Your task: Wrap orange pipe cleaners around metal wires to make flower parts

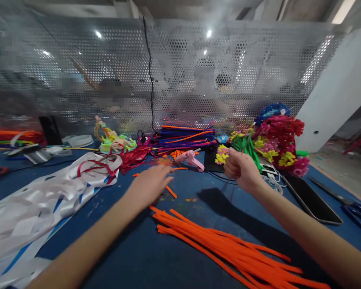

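Observation:
My left hand [150, 185] reaches forward low over the blue table [126, 249], fingers stretched out and blurred by motion, close to short orange pipe-cleaner pieces [171, 192]. My right hand [242, 170] is raised in a fist around the green stems of a pipe-cleaner flower bunch [243, 146] with yellow and pink blooms. A sheaf of long orange pipe cleaners [225, 249] lies on the table between my forearms. A pink glue gun [191, 158] lies just beyond my left hand.
White and blue ribbon [39, 204] is heaped at left. A stack of purple and orange pipe cleaners [183, 136] sits at the back, a large finished bouquet [278, 138] at right, a dark tablet [311, 198] and scissors [353, 208] further right. A perforated metal screen [180, 72] closes the back.

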`<state>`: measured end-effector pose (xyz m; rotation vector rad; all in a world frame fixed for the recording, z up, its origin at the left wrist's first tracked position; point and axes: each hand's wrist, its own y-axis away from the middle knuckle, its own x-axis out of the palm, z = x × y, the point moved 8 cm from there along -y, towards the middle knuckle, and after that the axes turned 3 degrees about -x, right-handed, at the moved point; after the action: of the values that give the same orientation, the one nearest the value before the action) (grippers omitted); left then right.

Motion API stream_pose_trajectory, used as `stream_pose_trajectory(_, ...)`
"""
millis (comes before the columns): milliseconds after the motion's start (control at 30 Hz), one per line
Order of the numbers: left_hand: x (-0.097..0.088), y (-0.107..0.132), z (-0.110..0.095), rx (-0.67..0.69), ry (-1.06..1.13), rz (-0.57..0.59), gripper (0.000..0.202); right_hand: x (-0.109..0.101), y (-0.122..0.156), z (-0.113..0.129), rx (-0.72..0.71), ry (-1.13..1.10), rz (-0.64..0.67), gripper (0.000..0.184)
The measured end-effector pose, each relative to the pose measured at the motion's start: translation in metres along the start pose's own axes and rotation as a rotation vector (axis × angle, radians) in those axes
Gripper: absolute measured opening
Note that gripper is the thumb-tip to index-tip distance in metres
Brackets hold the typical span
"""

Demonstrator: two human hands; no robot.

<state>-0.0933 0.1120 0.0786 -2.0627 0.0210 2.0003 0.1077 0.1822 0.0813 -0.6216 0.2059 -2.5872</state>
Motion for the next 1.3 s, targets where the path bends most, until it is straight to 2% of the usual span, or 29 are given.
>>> stream_pose_trajectory(67,0.015,-0.009,0.04,0.047,0.015,0.077,0.027,0.003,-0.001,0.009,-0.03,-0.008,0.012,0.053)
stream_pose_trajectory(133,0.032,-0.012,0.071,0.066,0.071,0.083,0.032,0.007,-0.001,0.013,-0.062,0.047,0.032,0.049)
stream_pose_trajectory(200,0.05,-0.012,0.089,0.085,0.176,0.096,0.036,0.009,-0.001,0.006,-0.056,0.147,0.058,0.041)
stream_pose_trajectory(267,0.06,-0.01,0.096,0.081,0.247,0.092,0.036,0.009,-0.001,-0.009,-0.011,0.22,0.081,0.04)
stream_pose_trajectory(367,0.063,-0.008,0.092,0.108,0.298,0.114,0.03,0.005,-0.001,-0.023,0.048,0.192,0.042,0.052)
stream_pose_trajectory(433,0.061,-0.007,0.087,0.122,0.304,0.128,0.028,0.003,-0.001,-0.02,0.055,0.136,0.003,0.056)
stream_pose_trajectory(533,0.058,-0.006,0.084,0.123,0.312,0.131,0.026,0.001,0.001,-0.009,0.053,0.143,-0.01,0.053)
stream_pose_trajectory(633,0.059,-0.004,0.081,0.121,0.331,0.135,0.026,-0.003,0.001,-0.012,0.069,0.262,0.032,0.045)
stream_pose_trajectory(767,0.058,-0.001,0.077,0.082,0.313,0.08,0.024,-0.008,0.0,-0.023,0.09,0.321,0.049,0.049)
stream_pose_trajectory(867,0.058,-0.001,0.073,0.042,0.261,0.036,0.024,-0.007,-0.001,-0.015,0.056,0.223,0.025,0.053)
stream_pose_trajectory(933,0.058,-0.003,0.07,0.028,0.232,0.008,0.023,-0.006,0.0,-0.01,0.051,0.272,0.027,0.052)
stream_pose_trajectory(1033,0.051,-0.005,0.067,-0.004,0.205,-0.077,0.022,-0.004,0.001,-0.014,0.045,0.67,0.098,0.044)
stream_pose_trajectory(1167,0.024,-0.002,0.058,-0.034,0.25,-0.262,0.022,-0.003,0.007,-0.039,0.007,1.368,0.318,0.019)
stream_pose_trajectory(1233,0.005,0.005,0.042,-0.013,0.303,-0.371,0.021,-0.006,0.01,-0.056,0.03,1.548,0.458,0.015)
stream_pose_trajectory(1300,-0.012,0.015,0.014,0.065,0.357,-0.452,0.018,-0.006,0.014,-0.068,0.043,1.613,0.596,0.017)
